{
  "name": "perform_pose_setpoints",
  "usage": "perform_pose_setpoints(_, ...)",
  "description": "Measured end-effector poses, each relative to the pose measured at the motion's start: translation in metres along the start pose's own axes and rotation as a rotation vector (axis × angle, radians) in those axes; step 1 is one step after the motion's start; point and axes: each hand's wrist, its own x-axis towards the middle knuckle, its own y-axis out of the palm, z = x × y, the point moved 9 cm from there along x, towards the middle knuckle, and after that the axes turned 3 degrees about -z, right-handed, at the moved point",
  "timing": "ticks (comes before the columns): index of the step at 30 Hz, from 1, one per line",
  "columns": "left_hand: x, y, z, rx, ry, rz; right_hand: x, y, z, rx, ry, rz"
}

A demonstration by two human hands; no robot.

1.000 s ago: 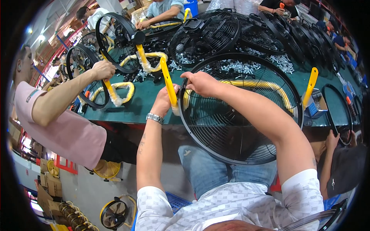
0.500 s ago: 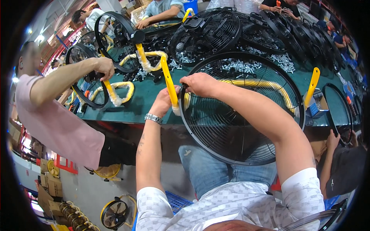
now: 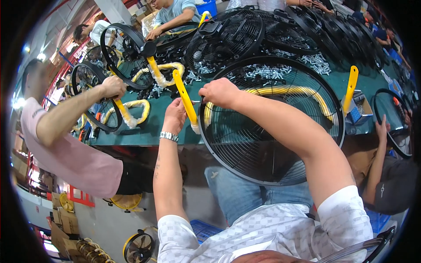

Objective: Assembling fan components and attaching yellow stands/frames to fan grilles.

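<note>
A large round black fan housing (image 3: pixel 272 180) with a wire grille leans between my lap and the table edge. Its yellow tube stand (image 3: pixel 289 90) shows through the grille, with a flat yellow bracket arm upright on either side: the left arm (image 3: pixel 185 97) and the right arm (image 3: pixel 351 90). My left hand (image 3: pixel 175 116) is closed in a pinch against the left arm. A thin silver bolt (image 3: pixel 196 101) spans the gap from that arm toward the rim, apparently in my left fingertips. My right hand (image 3: pixel 220 93) is closed at the rim's upper left; what its fingers hold is hidden.
On the green table (image 3: pixel 162 136) lie piles of silver bolts (image 3: pixel 316 64) and stacked black fans (image 3: pixel 228 44). A small blue box (image 3: pixel 360 109) stands right of the housing. A co-worker in a pink shirt (image 3: pixel 79 162) handles another fan at left. Another person's hand (image 3: pixel 382 127) holds a black ring at right.
The view has shifted slightly. The silver bolt now shows between the yellow arm and the rim. A black piece seen earlier at my right fingertips is now out of sight.
</note>
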Motion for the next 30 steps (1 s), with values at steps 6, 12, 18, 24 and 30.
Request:
perform_pose_setpoints(6,-0.01,0.02,-0.003,-0.145,-0.106,0.232,-0.001,-0.004,-0.001,-0.008,0.025,-0.004)
perform_pose_setpoints(12,-0.014,0.02,0.0,0.021,-0.116,0.196,-0.003,-0.003,0.002,0.014,0.026,-0.01)
perform_pose_setpoints(18,-0.006,0.024,0.016,0.018,-0.127,0.154,-0.004,-0.009,-0.001,0.043,0.036,-0.073)
perform_pose_setpoints(24,-0.008,0.027,0.019,-0.037,-0.12,0.13,-0.004,-0.005,-0.004,0.034,0.094,0.014)
perform_pose_setpoints(30,-0.011,0.004,0.007,-0.096,-0.095,0.108,-0.007,-0.037,-0.047,-0.053,0.144,0.067)
